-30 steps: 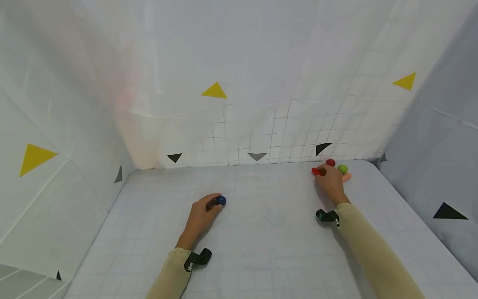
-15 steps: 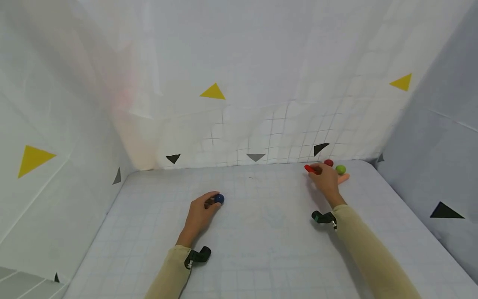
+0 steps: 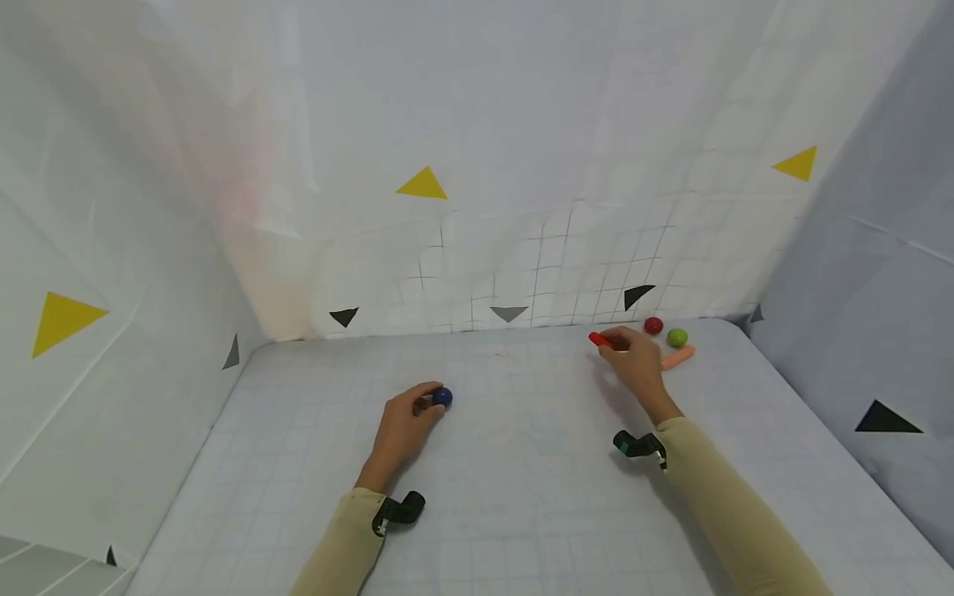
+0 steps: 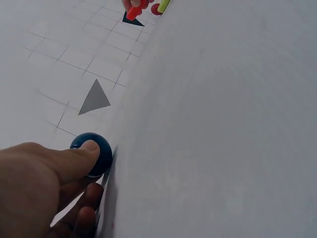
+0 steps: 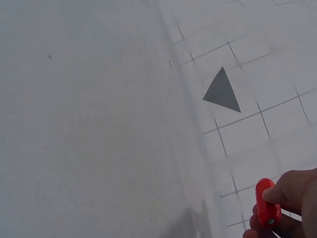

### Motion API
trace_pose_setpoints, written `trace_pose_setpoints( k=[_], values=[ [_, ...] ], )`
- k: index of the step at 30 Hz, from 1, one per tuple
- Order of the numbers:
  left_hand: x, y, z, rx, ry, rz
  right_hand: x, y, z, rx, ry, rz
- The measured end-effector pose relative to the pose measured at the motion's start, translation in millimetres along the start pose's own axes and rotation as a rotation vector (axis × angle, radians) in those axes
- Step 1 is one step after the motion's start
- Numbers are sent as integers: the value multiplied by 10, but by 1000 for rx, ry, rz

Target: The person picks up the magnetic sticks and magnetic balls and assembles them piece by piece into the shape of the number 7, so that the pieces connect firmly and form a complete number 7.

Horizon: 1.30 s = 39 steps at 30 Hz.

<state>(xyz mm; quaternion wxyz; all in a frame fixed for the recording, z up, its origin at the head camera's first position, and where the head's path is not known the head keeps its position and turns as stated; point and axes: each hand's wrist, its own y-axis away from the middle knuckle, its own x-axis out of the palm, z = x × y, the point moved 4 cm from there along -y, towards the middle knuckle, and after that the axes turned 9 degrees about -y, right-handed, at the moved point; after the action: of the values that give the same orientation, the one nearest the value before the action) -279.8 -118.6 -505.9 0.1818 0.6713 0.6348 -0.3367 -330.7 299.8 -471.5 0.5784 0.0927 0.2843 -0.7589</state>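
Observation:
My left hand (image 3: 402, 429) pinches a glossy dark blue ball (image 3: 443, 397) at the left-centre of the white table; in the left wrist view the thumb lies across the ball (image 4: 101, 161). My right hand (image 3: 638, 364) holds a short red rounded stick (image 3: 598, 338) between thumb and fingers, near the back of the table. The right wrist view shows this red stick (image 5: 267, 203) with a small pale green spot at its end. Parts of both held things are covered by fingers.
Right of my right hand lie a dark red ball (image 3: 653, 325), a green ball (image 3: 676, 337) and a salmon-orange stick (image 3: 678, 358). White sheet walls with yellow (image 3: 423, 184) and black triangles stand behind and beside the gridded table (image 3: 522, 497).
My right hand has moved left with the red stick, away from the red ball, green ball and orange stick, which now show more fully. The left hand stays with the blue ball.

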Motion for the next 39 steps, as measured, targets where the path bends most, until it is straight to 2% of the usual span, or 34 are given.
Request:
trace_pose_setpoints(
  k=[9, 17, 25, 32, 39],
  values=[
    [60, -2, -86, 22, -51, 7, 169, 175, 240, -23, -26, 63],
    [65, 37, -106, 24, -51, 8, 366, 377, 439, -21, -71, 103],
    [69, 66, -89, 27, -72, 18, 549, 544, 615, -75, -132, 129],
    [38, 93, -117, 73, -59, 10, 715, 648, 750, -144, -167, 162],
    [69, 108, -118, 84, -43, 11, 886, 718, 882, -160, -231, 226]
  ],
)
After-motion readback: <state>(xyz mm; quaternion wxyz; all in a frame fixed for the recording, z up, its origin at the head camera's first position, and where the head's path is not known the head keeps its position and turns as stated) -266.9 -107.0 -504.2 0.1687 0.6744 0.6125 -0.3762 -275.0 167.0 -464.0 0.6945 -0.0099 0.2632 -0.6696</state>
